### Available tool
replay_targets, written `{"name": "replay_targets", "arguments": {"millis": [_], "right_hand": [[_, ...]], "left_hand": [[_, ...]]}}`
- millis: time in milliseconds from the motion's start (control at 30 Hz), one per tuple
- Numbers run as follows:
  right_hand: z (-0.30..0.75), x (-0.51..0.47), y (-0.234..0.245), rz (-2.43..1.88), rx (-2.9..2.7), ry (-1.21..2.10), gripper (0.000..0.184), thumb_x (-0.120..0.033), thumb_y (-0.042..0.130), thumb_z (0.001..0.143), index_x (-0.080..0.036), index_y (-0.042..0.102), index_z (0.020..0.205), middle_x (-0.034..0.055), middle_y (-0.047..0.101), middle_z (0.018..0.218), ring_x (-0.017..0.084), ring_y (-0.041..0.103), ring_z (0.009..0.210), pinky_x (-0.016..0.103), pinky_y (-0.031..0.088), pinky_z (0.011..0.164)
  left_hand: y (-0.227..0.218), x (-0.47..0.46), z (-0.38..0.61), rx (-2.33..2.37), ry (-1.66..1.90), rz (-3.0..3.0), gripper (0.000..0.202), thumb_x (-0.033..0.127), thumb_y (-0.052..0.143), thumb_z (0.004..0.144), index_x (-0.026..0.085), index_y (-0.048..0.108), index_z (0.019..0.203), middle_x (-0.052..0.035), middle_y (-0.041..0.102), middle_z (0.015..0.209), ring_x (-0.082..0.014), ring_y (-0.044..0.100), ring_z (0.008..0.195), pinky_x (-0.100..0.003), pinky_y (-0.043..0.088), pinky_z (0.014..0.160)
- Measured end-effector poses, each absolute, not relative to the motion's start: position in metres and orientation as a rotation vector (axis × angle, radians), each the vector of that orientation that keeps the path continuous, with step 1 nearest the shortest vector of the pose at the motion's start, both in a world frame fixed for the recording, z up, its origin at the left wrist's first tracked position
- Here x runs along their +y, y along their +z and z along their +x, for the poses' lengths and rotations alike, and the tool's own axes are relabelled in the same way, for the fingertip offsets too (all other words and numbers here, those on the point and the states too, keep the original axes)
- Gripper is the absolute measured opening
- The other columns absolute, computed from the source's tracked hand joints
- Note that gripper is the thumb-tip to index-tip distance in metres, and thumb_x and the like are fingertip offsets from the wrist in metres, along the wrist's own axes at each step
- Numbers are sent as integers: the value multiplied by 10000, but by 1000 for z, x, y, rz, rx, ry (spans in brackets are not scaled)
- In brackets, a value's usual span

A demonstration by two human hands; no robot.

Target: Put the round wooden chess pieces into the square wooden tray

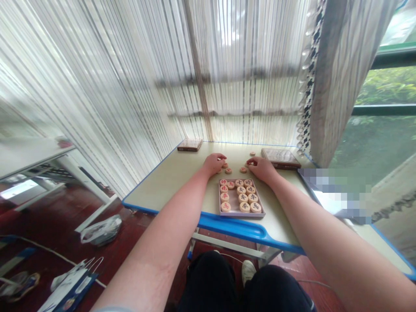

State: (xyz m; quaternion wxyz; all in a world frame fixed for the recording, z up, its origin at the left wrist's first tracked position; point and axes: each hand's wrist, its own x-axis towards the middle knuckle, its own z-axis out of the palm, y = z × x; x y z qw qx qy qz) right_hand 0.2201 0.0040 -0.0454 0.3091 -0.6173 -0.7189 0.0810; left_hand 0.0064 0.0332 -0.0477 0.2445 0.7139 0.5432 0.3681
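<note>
A shallow grey tray (236, 212) lies on the beige table near its front edge, holding several round wooden chess discs with red or black characters. Just beyond it, a few loose discs (243, 169) rest on the tabletop. My left hand (213, 164) is curled with its fingertips on the loose discs at the left. My right hand (261, 168) is curled too, fingertips pinched at a disc beside the tray's far right corner. What each hand grips is too small to make out.
A flat brown box (190, 144) lies at the table's far left, another (281, 158) at the far right. The table (169, 182) has a blue rim. Striped curtains hang close behind. Bags lie on the red floor at left.
</note>
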Motion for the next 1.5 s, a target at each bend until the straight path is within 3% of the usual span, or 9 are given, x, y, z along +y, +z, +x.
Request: {"name": "replay_targets", "arguments": {"millis": [367, 533, 733, 1067, 1267, 1500], "right_hand": [[221, 1, -40, -1652, -1910, 180, 209, -283, 584, 725, -164, 712, 839, 65, 684, 790, 200, 609, 776, 297, 439, 729], [204, -18, -24, -1453, -1879, 249, 373, -298, 607, 714, -174, 638, 1065, 46, 687, 885, 180, 593, 792, 287, 451, 699], [179, -54, -6, -1191, -2253, 364, 198, -306, 629, 695, -230, 692, 867, 26, 663, 892, 171, 572, 802, 281, 442, 722], [182, -59, -2, -1180, -2423, 411, 236, -354, 656, 671, -234, 686, 873, 38, 608, 894, 192, 549, 846, 294, 424, 754], [180, -63, -3, -1200, -2434, 438, 238, -351, 645, 685, -234, 686, 888, 41, 608, 908, 191, 553, 853, 281, 425, 745], [181, -64, 3, -1212, -2397, 467, 252, -374, 645, 689, -224, 689, 887, 37, 610, 890, 174, 562, 796, 273, 426, 711]], "left_hand": [[-46, 31, 8, 1579, 895, 1957, 275, 234, 504, 797, 172, 644, 1026, -50, 662, 825, -82, 557, 549, -222, 482, 556], [-46, 31, 6, 1568, 921, 1986, 275, 199, 504, 786, 164, 647, 1018, -58, 674, 851, -89, 577, 598, -224, 495, 609], [-45, 30, 7, 1549, 951, 2004, 278, 191, 520, 763, 140, 653, 1002, -69, 680, 897, -111, 604, 691, -204, 489, 620], [-44, 28, 6, 1568, 916, 2008, 290, 216, 510, 769, 151, 653, 1013, -55, 678, 828, -93, 575, 587, -208, 475, 584], [-44, 30, 5, 1579, 911, 2033, 275, 237, 524, 771, 164, 658, 1000, -44, 680, 815, -93, 582, 618, -217, 480, 652], [-42, 28, 5, 1576, 915, 2015, 276, 207, 511, 773, 151, 658, 999, -50, 681, 827, -91, 584, 631, -201, 477, 631]]}}
